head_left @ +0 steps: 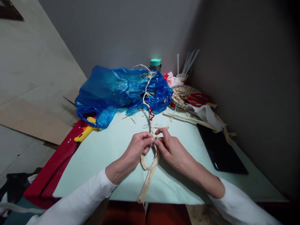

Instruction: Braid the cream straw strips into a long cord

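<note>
A thin twisted cord of pale dried fibre (148, 84) runs from over the blue bag down to my hands, with a short red wrap (151, 114) partway along it. My left hand (142, 142) pinches the cord's near end between thumb and fingers. Right beside it, my right hand (165, 145) grips the same spot with thumb and fingertips, its index finger raised and bent. Below the hands, loose flat fibre strips (150, 178) form a loop and hang toward the table's near edge. The exact crossing of strands is hidden by my fingertips.
A blue plastic bag (112, 87) lies at the back, a yellow-handled tool (85, 132) by it. A woven basket (185, 90) with red-handled scissors (199, 99) stands right, behind a black tablet-like slab (222, 153). A teal-lidded bottle (155, 62) and a cup of white sticks (182, 77) stand behind.
</note>
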A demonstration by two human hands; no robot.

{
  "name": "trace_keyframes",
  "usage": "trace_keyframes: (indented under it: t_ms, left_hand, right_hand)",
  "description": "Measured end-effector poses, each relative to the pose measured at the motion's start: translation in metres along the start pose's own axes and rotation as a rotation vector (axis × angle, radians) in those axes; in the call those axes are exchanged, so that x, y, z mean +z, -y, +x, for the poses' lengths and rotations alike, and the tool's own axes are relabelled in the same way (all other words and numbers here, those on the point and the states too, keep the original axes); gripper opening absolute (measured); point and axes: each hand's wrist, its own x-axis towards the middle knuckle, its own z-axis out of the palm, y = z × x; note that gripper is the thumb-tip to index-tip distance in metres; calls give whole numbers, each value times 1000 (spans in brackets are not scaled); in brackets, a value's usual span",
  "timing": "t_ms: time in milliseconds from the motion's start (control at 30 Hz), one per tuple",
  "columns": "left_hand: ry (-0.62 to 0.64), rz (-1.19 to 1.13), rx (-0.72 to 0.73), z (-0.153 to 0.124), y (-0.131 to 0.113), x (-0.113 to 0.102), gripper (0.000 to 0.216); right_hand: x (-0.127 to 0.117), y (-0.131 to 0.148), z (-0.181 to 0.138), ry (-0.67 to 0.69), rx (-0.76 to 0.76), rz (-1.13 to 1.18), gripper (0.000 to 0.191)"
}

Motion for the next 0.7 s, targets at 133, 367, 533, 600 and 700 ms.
trace_keyframes:
  t_ms: [133, 367, 533, 600, 700]
  left_hand:
    - [-44, 36, 14, 1, 1, 2, 14]
    - [-52, 64, 29, 0, 0, 1, 15]
    - [-54, 87, 44, -1, -1, 1, 15]
    - [-51, 87, 46, -1, -1, 0, 15]
    - [-48, 30, 27, 0, -1, -1, 17]
  right_hand:
    - [-2, 2, 1, -79, -76, -195, 21]
    - [-5, 0, 10, -158, -68, -183, 16]
    - [-5, -1, 19, -175, 56, 12, 21]
    - [-5, -2, 21, -168, 56, 26, 21]
    - [-5, -2, 21, -180, 7, -20, 20]
